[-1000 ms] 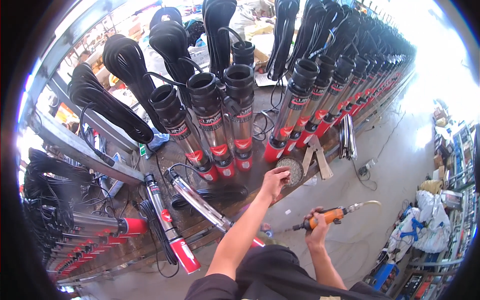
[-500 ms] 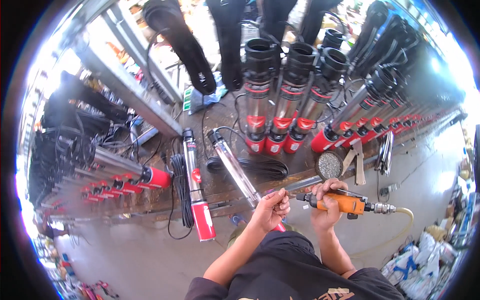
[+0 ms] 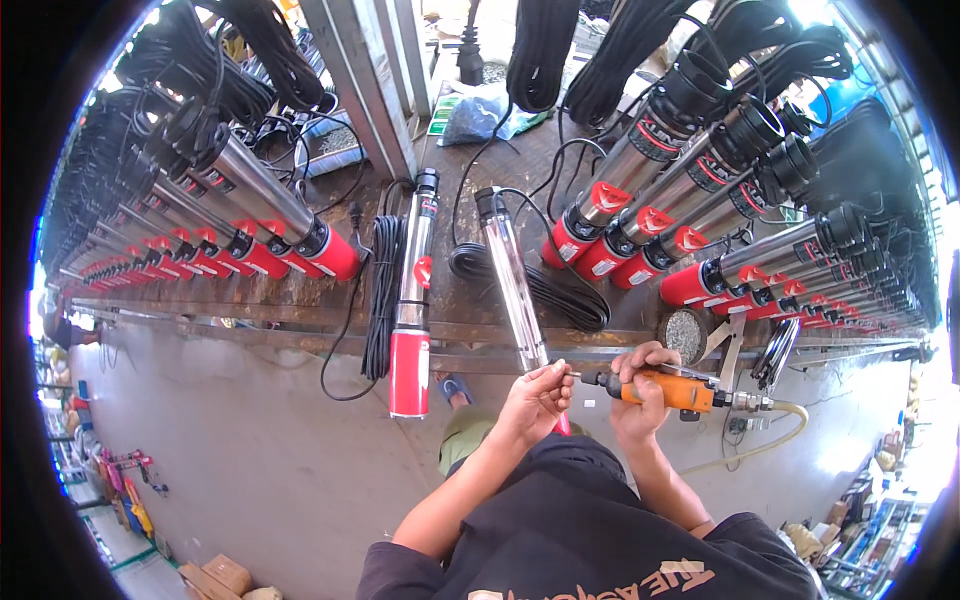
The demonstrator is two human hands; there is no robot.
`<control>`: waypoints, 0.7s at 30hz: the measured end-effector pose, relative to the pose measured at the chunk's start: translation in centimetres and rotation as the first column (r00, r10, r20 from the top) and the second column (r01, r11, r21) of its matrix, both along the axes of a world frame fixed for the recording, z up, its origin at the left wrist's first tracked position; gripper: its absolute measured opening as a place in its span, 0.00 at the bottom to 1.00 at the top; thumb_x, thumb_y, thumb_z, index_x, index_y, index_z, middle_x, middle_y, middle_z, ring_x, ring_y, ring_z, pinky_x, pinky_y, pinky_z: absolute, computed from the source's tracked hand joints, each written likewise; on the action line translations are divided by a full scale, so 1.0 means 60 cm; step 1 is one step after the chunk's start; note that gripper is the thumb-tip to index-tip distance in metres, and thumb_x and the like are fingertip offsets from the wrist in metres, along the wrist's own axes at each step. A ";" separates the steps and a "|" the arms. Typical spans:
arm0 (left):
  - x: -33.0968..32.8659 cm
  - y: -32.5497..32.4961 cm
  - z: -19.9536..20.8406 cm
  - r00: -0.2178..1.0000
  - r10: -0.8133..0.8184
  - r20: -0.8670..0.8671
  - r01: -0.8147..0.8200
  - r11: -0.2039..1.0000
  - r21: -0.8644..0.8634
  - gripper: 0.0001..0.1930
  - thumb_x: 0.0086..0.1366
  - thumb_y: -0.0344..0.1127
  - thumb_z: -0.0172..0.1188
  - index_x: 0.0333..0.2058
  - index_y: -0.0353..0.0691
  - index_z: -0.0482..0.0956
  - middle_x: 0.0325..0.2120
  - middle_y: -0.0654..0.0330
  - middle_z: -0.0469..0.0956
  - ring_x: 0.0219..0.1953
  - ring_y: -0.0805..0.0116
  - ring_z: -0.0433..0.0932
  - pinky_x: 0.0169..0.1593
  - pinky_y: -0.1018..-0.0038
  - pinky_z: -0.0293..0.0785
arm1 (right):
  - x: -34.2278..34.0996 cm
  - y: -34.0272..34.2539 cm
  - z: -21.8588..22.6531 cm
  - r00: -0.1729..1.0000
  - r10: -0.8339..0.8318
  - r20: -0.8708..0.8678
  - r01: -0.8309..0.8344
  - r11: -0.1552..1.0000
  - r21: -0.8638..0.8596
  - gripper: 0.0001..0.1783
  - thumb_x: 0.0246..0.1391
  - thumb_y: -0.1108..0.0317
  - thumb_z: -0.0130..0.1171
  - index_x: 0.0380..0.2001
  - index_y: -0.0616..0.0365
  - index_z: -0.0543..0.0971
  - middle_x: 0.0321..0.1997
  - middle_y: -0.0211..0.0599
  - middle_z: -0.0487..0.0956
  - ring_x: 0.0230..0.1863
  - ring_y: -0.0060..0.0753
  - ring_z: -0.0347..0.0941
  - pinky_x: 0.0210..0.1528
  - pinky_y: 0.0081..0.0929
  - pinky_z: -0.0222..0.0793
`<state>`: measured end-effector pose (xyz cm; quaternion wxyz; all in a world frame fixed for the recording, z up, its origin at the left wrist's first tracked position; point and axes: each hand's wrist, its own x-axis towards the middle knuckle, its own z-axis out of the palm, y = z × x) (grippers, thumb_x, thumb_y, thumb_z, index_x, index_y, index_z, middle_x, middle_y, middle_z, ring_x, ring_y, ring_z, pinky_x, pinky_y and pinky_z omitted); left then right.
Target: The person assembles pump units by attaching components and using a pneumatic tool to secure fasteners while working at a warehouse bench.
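My right hand (image 3: 643, 400) is wrapped round an orange air screwdriver (image 3: 680, 392), held level with its bit pointing left. At the bit's tip, the thumb and fingers of my left hand (image 3: 540, 400) are pinched together. Whatever small piece they hold is hidden. Behind that hand slopes a slim silver pump (image 3: 513, 285) with a black top and a red lower end, its upper part lying on the bench (image 3: 300, 303). A coiled black cable (image 3: 550, 290) lies beside it. To the left, another silver pump (image 3: 413, 260) with a red end overhangs the bench edge.
Several finished-looking pumps lean in rows at left (image 3: 270, 195) and right (image 3: 650, 190). A round dish of small metal pieces (image 3: 683, 335) sits near the bench edge. A metal post (image 3: 365, 90) rises at the back. A pale air hose (image 3: 770, 440) hangs from the screwdriver.
The head view has shifted, so the bench and pumps appear higher and differently angled. Both hands remain close together at the bit, the right one still holding the screwdriver.
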<state>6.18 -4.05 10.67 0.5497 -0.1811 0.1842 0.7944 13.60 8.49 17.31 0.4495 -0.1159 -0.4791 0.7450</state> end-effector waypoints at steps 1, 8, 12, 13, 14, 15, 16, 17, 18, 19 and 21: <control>-0.001 -0.005 -0.012 1.000 -0.009 0.022 0.009 1.000 -0.004 0.08 0.69 0.36 0.62 0.37 0.37 0.81 0.26 0.63 0.80 0.25 0.76 0.77 0.28 0.81 0.71 | -0.002 -0.004 -0.007 1.000 0.015 0.009 -0.015 1.000 0.007 0.15 0.45 0.76 0.51 0.40 0.58 0.68 0.36 0.41 0.69 0.31 0.31 0.70 0.41 0.36 0.69; -0.006 0.003 -0.099 0.980 0.029 0.195 0.013 0.978 -0.209 0.11 0.68 0.39 0.64 0.30 0.38 0.78 0.18 0.67 0.71 0.15 0.80 0.62 0.18 0.83 0.54 | -0.018 -0.028 -0.081 0.981 0.133 0.144 -0.163 0.961 0.223 0.13 0.52 0.77 0.53 0.42 0.58 0.67 0.41 0.41 0.69 0.34 0.30 0.71 0.43 0.35 0.71; -0.030 0.015 -0.105 0.977 0.049 0.207 0.015 0.955 -0.298 0.07 0.72 0.36 0.54 0.36 0.40 0.73 0.14 0.73 0.60 0.13 0.81 0.53 0.17 0.83 0.48 | -0.032 -0.022 -0.129 0.964 0.150 0.219 -0.216 0.924 0.317 0.13 0.54 0.81 0.51 0.42 0.60 0.67 0.43 0.42 0.69 0.35 0.29 0.71 0.43 0.32 0.72; -0.040 0.013 -0.105 0.973 0.036 0.227 0.029 0.960 -0.278 0.07 0.72 0.35 0.53 0.36 0.40 0.73 0.14 0.73 0.59 0.13 0.81 0.52 0.17 0.83 0.48 | -0.037 -0.018 -0.139 0.960 0.148 0.237 -0.225 0.913 0.341 0.13 0.54 0.81 0.52 0.42 0.60 0.67 0.43 0.42 0.69 0.36 0.29 0.72 0.42 0.31 0.72; -0.048 0.012 -0.106 0.969 0.022 0.246 0.043 0.965 -0.259 0.06 0.73 0.34 0.51 0.36 0.39 0.72 0.14 0.74 0.58 0.13 0.81 0.52 0.16 0.83 0.47 | -0.040 -0.013 -0.146 0.956 0.144 0.255 -0.234 0.901 0.366 0.13 0.54 0.81 0.52 0.42 0.60 0.66 0.43 0.42 0.69 0.36 0.28 0.72 0.42 0.30 0.72; -0.054 0.013 -0.110 0.969 0.010 0.246 0.045 0.975 -0.218 0.06 0.72 0.32 0.48 0.36 0.39 0.70 0.14 0.74 0.55 0.13 0.82 0.50 0.16 0.81 0.46 | -0.047 -0.014 -0.143 0.953 0.141 0.269 -0.236 0.902 0.362 0.13 0.54 0.82 0.52 0.42 0.60 0.67 0.42 0.42 0.69 0.36 0.28 0.72 0.41 0.27 0.72; -0.056 0.013 -0.116 0.966 0.011 0.257 0.045 0.976 -0.213 0.06 0.72 0.32 0.48 0.36 0.39 0.71 0.14 0.74 0.55 0.13 0.81 0.50 0.16 0.81 0.46 | -0.051 -0.013 -0.145 0.952 0.143 0.271 -0.236 0.906 0.350 0.12 0.54 0.81 0.52 0.41 0.60 0.67 0.42 0.42 0.69 0.36 0.27 0.72 0.41 0.27 0.72; -0.058 0.014 -0.124 0.964 0.012 0.267 0.046 0.977 -0.208 0.06 0.73 0.32 0.48 0.36 0.38 0.71 0.14 0.74 0.56 0.13 0.81 0.50 0.16 0.81 0.46 | -0.054 -0.012 -0.150 0.951 0.146 0.272 -0.236 0.911 0.339 0.12 0.54 0.81 0.52 0.41 0.60 0.67 0.42 0.41 0.69 0.36 0.27 0.72 0.42 0.27 0.72; -0.060 0.016 -0.126 0.960 0.013 0.278 0.045 0.978 -0.202 0.06 0.73 0.32 0.48 0.37 0.38 0.72 0.15 0.74 0.56 0.13 0.81 0.50 0.16 0.81 0.45 | -0.057 -0.009 -0.152 0.951 0.148 0.273 -0.237 0.914 0.329 0.11 0.54 0.81 0.52 0.41 0.61 0.68 0.42 0.41 0.69 0.36 0.27 0.72 0.42 0.27 0.72; -0.059 0.013 -0.128 0.956 0.011 0.295 0.041 0.985 -0.170 0.05 0.73 0.32 0.49 0.38 0.38 0.72 0.15 0.74 0.56 0.13 0.81 0.50 0.17 0.80 0.46 | -0.061 -0.008 -0.152 0.952 0.154 0.263 -0.236 0.919 0.315 0.11 0.53 0.81 0.52 0.40 0.61 0.68 0.42 0.41 0.70 0.36 0.27 0.72 0.42 0.27 0.72; -0.057 0.011 -0.133 0.953 0.014 0.302 0.031 0.989 -0.146 0.05 0.72 0.32 0.49 0.39 0.37 0.72 0.15 0.74 0.56 0.14 0.81 0.51 0.17 0.80 0.48 | -0.064 -0.006 -0.153 0.946 0.173 0.274 -0.260 0.911 0.321 0.11 0.53 0.81 0.53 0.40 0.61 0.68 0.42 0.41 0.70 0.36 0.27 0.72 0.42 0.26 0.72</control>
